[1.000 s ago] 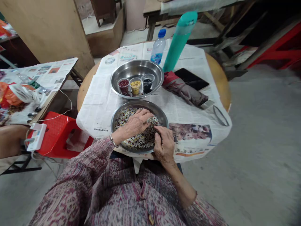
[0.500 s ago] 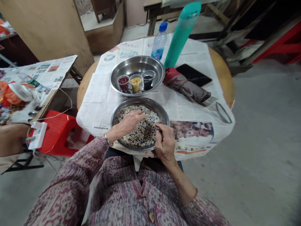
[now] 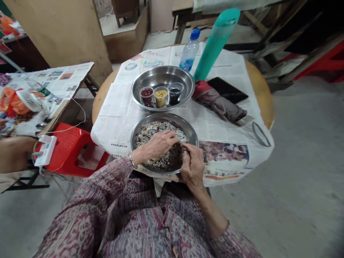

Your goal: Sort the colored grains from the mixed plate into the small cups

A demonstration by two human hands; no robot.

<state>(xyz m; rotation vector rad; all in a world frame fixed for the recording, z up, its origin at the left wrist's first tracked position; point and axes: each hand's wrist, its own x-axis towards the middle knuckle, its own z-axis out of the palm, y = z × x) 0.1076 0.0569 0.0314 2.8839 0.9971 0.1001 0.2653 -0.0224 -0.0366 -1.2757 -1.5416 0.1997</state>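
Note:
A steel bowl [image 3: 136, 127] near my lap holds mixed white, dark, yellow and red grains and beans [image 3: 157, 126]. Over the grains reaches my left hand [image 3: 161, 143], fingers together and bent down toward the bowl's right side; their tips are hidden. At the bowl's right rim my right hand [image 3: 192, 163] is closed, thumb against curled fingers, close to the left fingertips. What either hand grips is too small to make out. Behind, a second steel bowl [image 3: 163, 72] holds three clear cups: red beans [image 3: 147, 93], yellow beans [image 3: 161, 94] and black beans [image 3: 175, 91].
Newspaper [image 3: 113, 107] covers the round table. Toward the back right are a water bottle [image 3: 189, 52], a tall teal container [image 3: 216, 44], a folded umbrella [image 3: 217, 102] and a dark tablet [image 3: 228, 89]. A red stool [image 3: 72, 148] with a power strip [image 3: 46, 150] stands left.
My left hand has moved right across the grains, nearer my right hand. My right hand stays at the bowl's right rim. The whole view has shifted slightly.

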